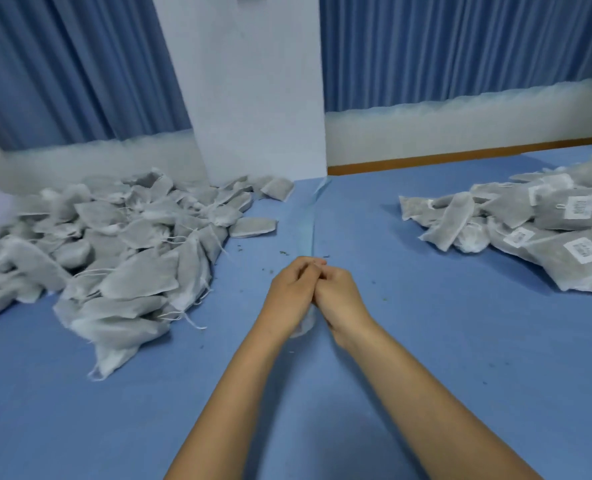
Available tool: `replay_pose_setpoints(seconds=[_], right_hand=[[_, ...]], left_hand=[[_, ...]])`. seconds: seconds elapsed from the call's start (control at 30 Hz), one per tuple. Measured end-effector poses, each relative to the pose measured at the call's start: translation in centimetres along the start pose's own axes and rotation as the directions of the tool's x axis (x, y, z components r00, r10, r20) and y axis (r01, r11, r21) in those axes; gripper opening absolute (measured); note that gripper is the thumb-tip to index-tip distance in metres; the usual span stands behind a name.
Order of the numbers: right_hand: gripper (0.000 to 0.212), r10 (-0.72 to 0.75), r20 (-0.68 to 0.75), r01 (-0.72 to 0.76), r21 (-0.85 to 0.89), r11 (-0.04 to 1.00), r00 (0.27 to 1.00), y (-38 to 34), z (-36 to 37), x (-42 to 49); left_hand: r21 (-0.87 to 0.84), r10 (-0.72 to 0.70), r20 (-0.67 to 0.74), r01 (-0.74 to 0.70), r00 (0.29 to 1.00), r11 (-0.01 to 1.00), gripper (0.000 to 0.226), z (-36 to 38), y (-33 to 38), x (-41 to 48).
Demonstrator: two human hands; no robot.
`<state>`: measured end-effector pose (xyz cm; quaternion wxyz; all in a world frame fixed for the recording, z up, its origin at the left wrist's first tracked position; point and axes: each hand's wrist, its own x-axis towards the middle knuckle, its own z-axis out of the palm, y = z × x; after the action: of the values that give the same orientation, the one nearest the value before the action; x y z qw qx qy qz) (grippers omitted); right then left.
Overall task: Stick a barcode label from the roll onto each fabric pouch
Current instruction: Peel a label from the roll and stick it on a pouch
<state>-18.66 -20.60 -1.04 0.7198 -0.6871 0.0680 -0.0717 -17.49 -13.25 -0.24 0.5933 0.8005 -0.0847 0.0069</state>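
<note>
— Where's the label strip?
— It runs straight out from the foot of the white pillar to the hands! Left hand and right hand are knuckle to knuckle, fingers curled, both pinching its near end.
— And the pouches?
— Bare pouches piled left of the pillar, labelled pouches to its right.

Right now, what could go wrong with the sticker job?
1. The long strip trails loose across the table from where the left hand and right hand pinch it, so it might twist or snag.
2. Green crumbs lie close by, and a sticky label could pick them up and then hold badly.
</note>
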Motion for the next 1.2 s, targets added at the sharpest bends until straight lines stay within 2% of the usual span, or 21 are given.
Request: replay_pose_setpoints(seconds=[0.1, 0.17, 0.2, 0.23, 0.3, 0.33, 0.37, 0.4, 0.53, 0.6, 0.7, 0.77, 0.83, 0.9, 0.97, 1.0, 1.07, 1.1, 1.13, 1.17, 1.2], right_hand=[[0.028, -0.003, 0.085, 0.002, 0.022, 1.000, 0.996, 0.1, 4.8, 0.1], [0.021, -0.009, 0.150, 0.001, 0.055, 0.998, 0.989, 0.4, 7.8, 0.1], [0.019, 0.001, 0.180, -0.010, 0.052, 0.999, 0.984, 0.8, 9.1, 0.2], [0.018, 0.016, 0.195, -0.021, 0.021, 1.000, 0.981, 1.3, 10.3, 0.1], [0.017, 0.044, 0.201, -0.029, -0.076, 0.997, 0.979, 2.4, 12.2, 0.1], [0.017, 0.057, 0.210, -0.032, -0.119, 0.992, 0.976, 2.9, 13.0, 0.0], [0.017, 0.072, 0.227, -0.037, -0.157, 0.987, 0.971, 3.3, 13.6, -0.1], [0.016, 0.089, 0.243, -0.043, -0.188, 0.981, 0.966, 3.7, 14.0, -0.1], [0.013, 0.124, 0.252, -0.063, -0.239, 0.969, 0.960, 4.5, 14.8, -0.4], [0.013, 0.111, 0.239, -0.064, -0.196, 0.978, 0.965, 4.2, 14.9, -0.4], [0.017, 0.122, 0.222, -0.153, 0.128, 0.980, 0.967, 2.3, 14.6, -0.1], [0.025, 0.119, 0.257, -0.204, 0.336, 0.919, 0.959, 0.8, 13.8, 0.4], [0.029, 0.139, 0.310, -0.288, 0.511, 0.810, 0.941, -0.3, 12.4, 0.9], [0.024, 0.144, 0.309, -0.309, 0.592, 0.745, 0.940, -1.1, 10.9, 1.3], [0.012, 0.098, 0.182, -0.187, 0.581, 0.792, 0.978, -1.6, 9.5, 1.8], [0.013, 0.061, 0.094, -0.102, 0.538, 0.837, 0.994, -1.6, 8.8, 1.9], [0.019, -0.084, -0.042, 0.094, 0.373, 0.923, 0.996, -1.6, 7.3, 1.7], [0.021, -0.212, -0.063, 0.221, 0.246, 0.944, 0.975, -1.4, 6.5, 1.3], [0.024, -0.349, -0.044, 0.352, 0.107, 0.930, 0.936, -1.0, 5.7, 0.9], [0.029, -0.459, 0.006, 0.459, -0.018, 0.888, 0.888, -0.5, 5.0, 0.5], [0.034, -0.531, 0.070, 0.535, -0.119, 0.836, 0.845, 0.2, 4.4, 0.1]], left_hand=[[0.042, 0.037, -0.104, -0.033, 0.994, 0.999, 0.022, -5.0, -1.4, 0.1], [0.068, 0.046, -0.250, -0.029, 0.967, 0.997, 0.020, -7.9, -2.8, 0.4], [0.141, 0.069, -0.348, -0.020, 0.935, 0.990, 0.019, -9.2, -3.6, 0.7], [0.299, 0.124, -0.439, 0.015, 0.890, 0.954, 0.020, -10.4, -4.4, 1.1], [0.670, 0.276, -0.497, 0.162, 0.822, 0.724, 0.028, -12.8, -6.2, 1.9], [0.763, 0.305, -0.481, 0.220, 0.822, 0.608, 0.032, -13.7, -7.1, 2.3], [0.798, 0.287, -0.470, 0.263, 0.835, 0.542, 0.034, -14.4, -7.7, 2.6], [0.797, 0.254, -0.475, 0.290, 0.842, 0.530, 0.033, -14.9, -8.4, 2.9], [0.751, 0.187, -0.514, 0.335, 0.837, 0.569, 0.026, -15.9, -9.6, 4.0], [0.697, 0.225, -0.528, 0.267, 0.819, 0.666, 0.023, -16.3, -9.3, 4.2], [0.581, 0.408, -0.502, -0.051, 0.763, 0.812, 0.016, -15.4, -8.0, 3.0], [0.520, 0.544, -0.471, -0.280, 0.695, 0.807, 0.015, -13.7, -7.0, 1.5], [0.437, 0.631, -0.426, -0.463, 0.649, 0.771, 0.016, -12.0, -6.3, 0.1], [0.314, 0.635, -0.392, -0.552, 0.665, 0.772, 0.024, -10.6, -5.9, -0.7], [0.107, 0.556, -0.369, -0.560, 0.745, 0.821, 0.036, -9.4, -5.7, -1.0], [-0.028, 0.479, -0.390, -0.529, 0.787, 0.848, 0.039, -8.9, -5.5, -1.0], [-0.346, 0.206, -0.452, -0.384, 0.868, 0.856, 0.032, -8.2, -5.1, 0.0], [-0.523, 0.040, -0.413, -0.273, 0.910, 0.807, 0.025, -8.0, -4.7, 0.6], [-0.676, -0.078, -0.310, -0.162, 0.947, 0.719, 0.022, -7.8, -4.3, 1.3], [-0.766, -0.140, -0.206, -0.071, 0.968, 0.639, 0.028, -7.5, -4.0, 1.9], [-0.792, -0.161, -0.127, -0.002, 0.979, 0.611, 0.033, -7.2, -3.6, 2.4]])
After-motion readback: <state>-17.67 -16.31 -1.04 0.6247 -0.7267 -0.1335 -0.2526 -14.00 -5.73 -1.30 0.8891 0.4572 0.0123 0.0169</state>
